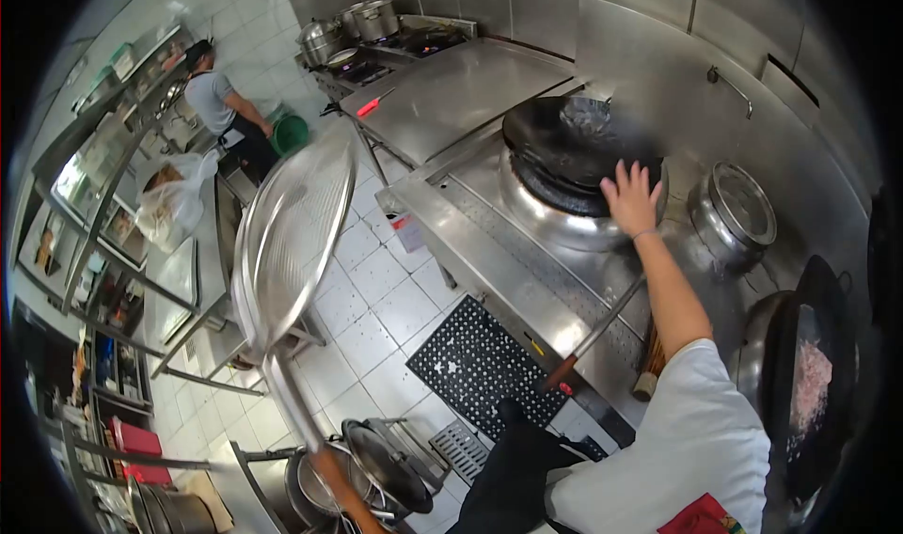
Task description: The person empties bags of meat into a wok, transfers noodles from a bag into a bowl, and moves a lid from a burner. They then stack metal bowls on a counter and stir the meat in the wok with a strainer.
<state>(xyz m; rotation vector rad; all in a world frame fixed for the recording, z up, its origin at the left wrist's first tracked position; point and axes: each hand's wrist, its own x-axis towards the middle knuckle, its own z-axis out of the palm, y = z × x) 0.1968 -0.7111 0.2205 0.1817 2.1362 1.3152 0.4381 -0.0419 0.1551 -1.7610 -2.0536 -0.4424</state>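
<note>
My right hand (pixel 630 198) is stretched out with fingers spread, resting at the near rim of a large black wok (pixel 564 139) that sits on a steel burner ring. A big round wire strainer (pixel 292 233) is raised in the air to the left and is blurred. Its long handle runs down to the bottom edge, where my left hand (pixel 350 501) grips it, only partly visible. A ladle with a reddish handle (pixel 588 341) leans on the steel stove's front edge (pixel 489 261), below my right arm.
A lidded steel pot (pixel 738 210) stands right of the wok. A second wok (pixel 814 384) with pinkish food is at far right. A black mat (pixel 480 365) lies on the tiled floor. Another person (pixel 221 102) works at the back left, by a green bucket (pixel 290 134).
</note>
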